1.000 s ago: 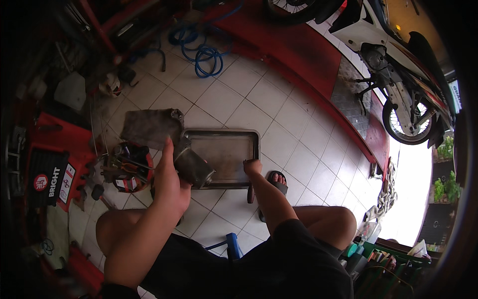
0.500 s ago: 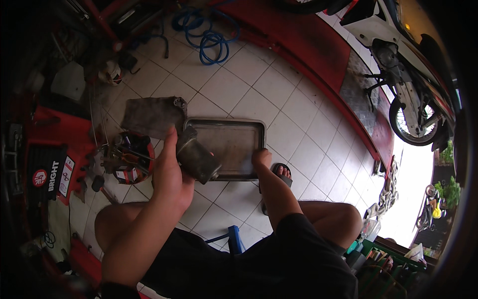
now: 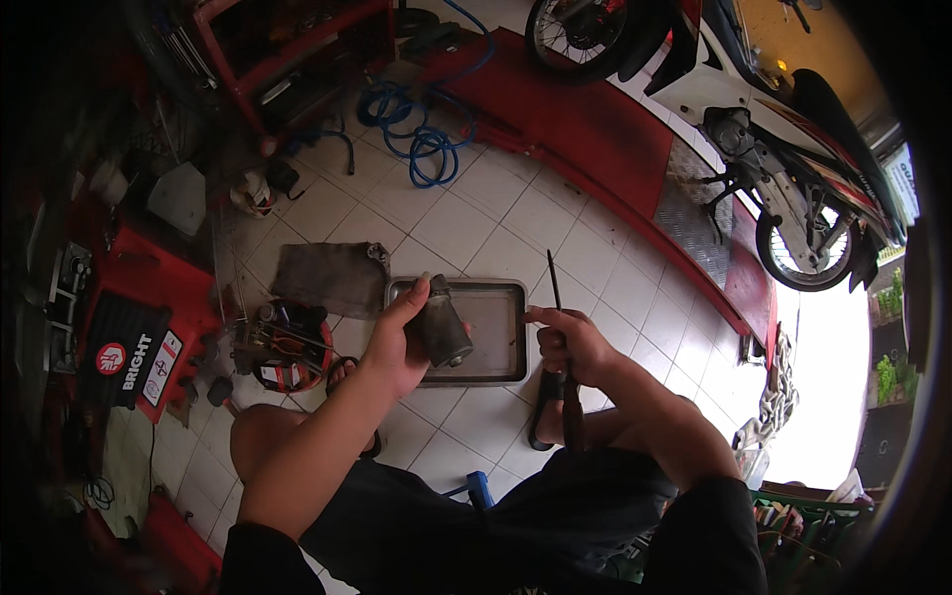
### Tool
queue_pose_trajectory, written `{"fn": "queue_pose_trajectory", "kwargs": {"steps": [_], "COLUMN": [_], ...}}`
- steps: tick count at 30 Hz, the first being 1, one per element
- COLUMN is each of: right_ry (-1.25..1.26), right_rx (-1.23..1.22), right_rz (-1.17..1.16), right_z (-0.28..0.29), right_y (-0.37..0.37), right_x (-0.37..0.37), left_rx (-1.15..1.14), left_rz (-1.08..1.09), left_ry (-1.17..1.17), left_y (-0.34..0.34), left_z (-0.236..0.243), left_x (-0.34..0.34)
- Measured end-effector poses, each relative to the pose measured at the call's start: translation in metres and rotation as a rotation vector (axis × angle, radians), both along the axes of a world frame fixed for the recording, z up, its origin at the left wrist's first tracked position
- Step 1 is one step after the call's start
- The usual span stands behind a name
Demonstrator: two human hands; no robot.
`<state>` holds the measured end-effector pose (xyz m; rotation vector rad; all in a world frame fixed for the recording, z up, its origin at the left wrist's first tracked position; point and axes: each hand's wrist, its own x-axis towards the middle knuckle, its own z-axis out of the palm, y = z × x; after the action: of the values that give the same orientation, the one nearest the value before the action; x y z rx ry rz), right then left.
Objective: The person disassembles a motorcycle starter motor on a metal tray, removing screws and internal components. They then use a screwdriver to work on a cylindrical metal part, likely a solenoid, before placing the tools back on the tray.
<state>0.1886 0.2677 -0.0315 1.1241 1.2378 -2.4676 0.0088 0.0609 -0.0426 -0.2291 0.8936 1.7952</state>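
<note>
Left hand [image 3: 397, 347] grips grimy cylindrical part [image 3: 441, 325] over metal tray [image 3: 501, 372], right hand [image 3: 567, 342] clamps screwdriver [image 3: 558, 327]; probing step, tip probably needs aiming at part.

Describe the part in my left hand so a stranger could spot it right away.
Find the metal tray on the white tiled floor. Just above its left end, the left hand holds a grimy grey cylindrical part, the only stubby round piece; the right hand holds a thin tool.
</note>
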Motion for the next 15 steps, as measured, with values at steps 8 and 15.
{"fn": "queue_pose_trajectory", "kwargs": {"steps": [8,15], "right_ry": [0.214,0.253], "right_rx": [1.159,0.609], "right_rz": [0.2,0.038], "right_z": [0.042,0.008], "right_y": [-0.082,-0.07], "right_x": [-0.001,0.011], "left_rx": [0.067,-0.047], "left_rz": [-0.154,-0.511], "left_ry": [0.298,0.809], "left_y": [-0.001,-0.016], "left_z": [0.005,0.001], "left_x": [0.026,0.004]}}
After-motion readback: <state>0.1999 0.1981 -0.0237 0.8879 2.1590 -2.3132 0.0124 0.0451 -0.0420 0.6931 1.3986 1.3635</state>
